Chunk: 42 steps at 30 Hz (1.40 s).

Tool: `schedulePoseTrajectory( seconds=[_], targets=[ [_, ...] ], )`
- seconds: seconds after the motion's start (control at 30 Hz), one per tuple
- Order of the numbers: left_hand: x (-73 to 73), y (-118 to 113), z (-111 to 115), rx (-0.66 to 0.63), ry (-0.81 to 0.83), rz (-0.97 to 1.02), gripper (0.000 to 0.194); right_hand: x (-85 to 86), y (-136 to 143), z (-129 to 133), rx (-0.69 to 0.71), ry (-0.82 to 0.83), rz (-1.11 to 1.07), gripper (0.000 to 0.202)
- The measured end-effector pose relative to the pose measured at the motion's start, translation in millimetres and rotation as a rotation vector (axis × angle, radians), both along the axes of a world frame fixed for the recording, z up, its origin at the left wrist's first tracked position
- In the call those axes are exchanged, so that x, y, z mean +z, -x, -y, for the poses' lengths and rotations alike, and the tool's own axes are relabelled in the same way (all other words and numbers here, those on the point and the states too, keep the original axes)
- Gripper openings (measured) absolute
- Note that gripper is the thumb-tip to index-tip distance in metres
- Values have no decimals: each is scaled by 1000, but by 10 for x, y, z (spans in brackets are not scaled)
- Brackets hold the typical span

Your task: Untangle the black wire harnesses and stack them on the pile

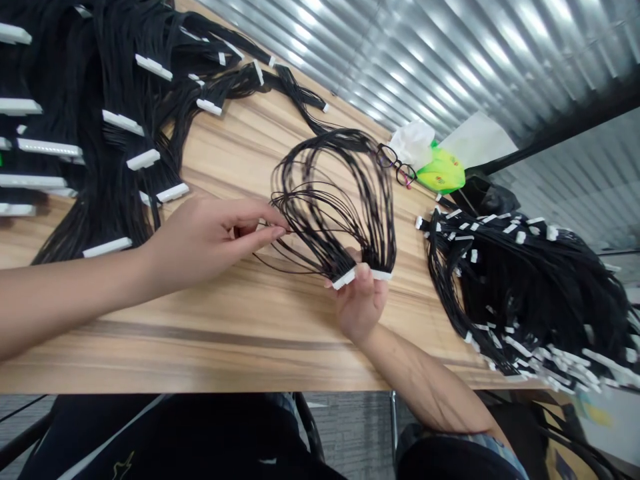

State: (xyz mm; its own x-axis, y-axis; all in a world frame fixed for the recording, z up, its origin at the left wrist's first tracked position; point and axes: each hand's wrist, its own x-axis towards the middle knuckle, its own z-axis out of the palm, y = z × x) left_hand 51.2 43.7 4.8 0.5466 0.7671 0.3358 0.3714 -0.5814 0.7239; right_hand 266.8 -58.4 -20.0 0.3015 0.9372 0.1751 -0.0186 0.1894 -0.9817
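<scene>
Near the middle of the view, my right hand (363,303) grips two white connectors (345,278) of a black wire harness (387,220), thumb over them. The harness wires rise from the connectors and curve in a loop above the wooden table (240,360). To the left, my left hand (215,237) pinches a few thin black wires between thumb and forefinger at the loop's left side. The exact wire ends at its fingertips are too small to tell.
A large heap of black harnesses (90,87) with white connectors covers the left side. Another pile (525,280) lies at the right. Eyeglasses (395,165), a green-yellow packet (443,171) and white tissue (413,141) sit at the back, by a corrugated metal wall (400,53).
</scene>
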Motion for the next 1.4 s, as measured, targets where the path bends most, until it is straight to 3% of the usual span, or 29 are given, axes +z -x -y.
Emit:
schedulePoseTrajectory(
  seconds=[0.13, 0.2, 0.4, 0.57, 0.7, 0.83, 1.03, 1.13, 1.23, 1.4],
  targets=[
    [-9, 18, -71, -30, -172, 78, 22, -41, 2, 15, 147, -136, -20, 44],
    [6, 27, -93, -76, -244, 121, 18, -40, 8, 16, 122, -131, -10, 45],
    [78, 48, -14, -386, -386, 190, 18, -18, 52, 15, 71, -112, -30, 40],
    [72, 75, -90, -419, -424, 126, 16, -133, -8, 48, 136, -52, 5, 49],
    [42, 67, -161, -330, -425, 99, 9, -172, -49, 68, 212, -43, 22, 50],
    [67, 32, -80, -180, -427, 105, 15, -139, -38, 72, 242, -62, 26, 48],
    [19, 33, -31, -71, -404, 102, 23, -104, -50, 70, 331, -94, 67, 41],
    [-44, 40, -44, -79, -333, 112, 24, -112, -59, 73, 367, -111, 103, 39],
    [-44, 37, -43, -78, -292, 98, 20, -108, -41, 67, 341, -114, 66, 41],
    [63, 2, -24, 39, -252, 27, 13, -51, 1, 27, 138, -13, -38, 49]
  ],
)
